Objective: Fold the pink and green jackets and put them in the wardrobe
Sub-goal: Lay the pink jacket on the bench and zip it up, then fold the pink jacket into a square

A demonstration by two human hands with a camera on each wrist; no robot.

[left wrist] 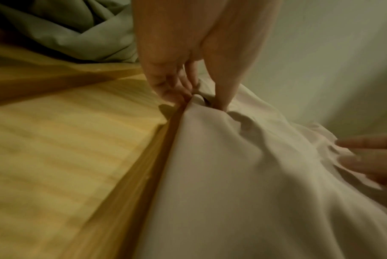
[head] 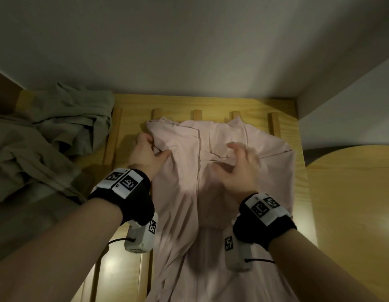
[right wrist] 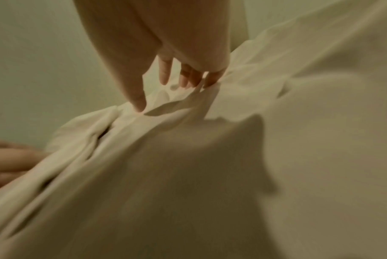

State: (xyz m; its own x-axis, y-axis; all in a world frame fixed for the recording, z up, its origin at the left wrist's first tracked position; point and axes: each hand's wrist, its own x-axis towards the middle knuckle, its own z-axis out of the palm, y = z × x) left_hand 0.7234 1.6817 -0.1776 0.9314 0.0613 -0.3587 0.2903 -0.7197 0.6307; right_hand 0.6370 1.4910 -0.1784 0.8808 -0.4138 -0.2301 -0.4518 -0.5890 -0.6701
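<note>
The pink jacket [head: 189,182] lies spread lengthwise on a wooden slatted frame [head: 132,118], collar end toward the wall. My left hand [head: 156,147] is at its upper left edge. In the left wrist view the thumb and fingers [left wrist: 166,91] pinch that edge of the pink jacket [left wrist: 232,175]. My right hand [head: 226,158] hovers over the chest area, blurred, fingers spread. In the right wrist view its fingertips [right wrist: 139,105] touch a raised fold of the jacket [right wrist: 210,175] without closing on it. The green jacket [head: 58,127] lies crumpled at the left.
A white wall [head: 189,51] runs close behind the frame, with a corner at the right. A rounded wooden board [head: 352,203] stands to the right of the jacket. Bare wood [left wrist: 66,140] lies between the two jackets.
</note>
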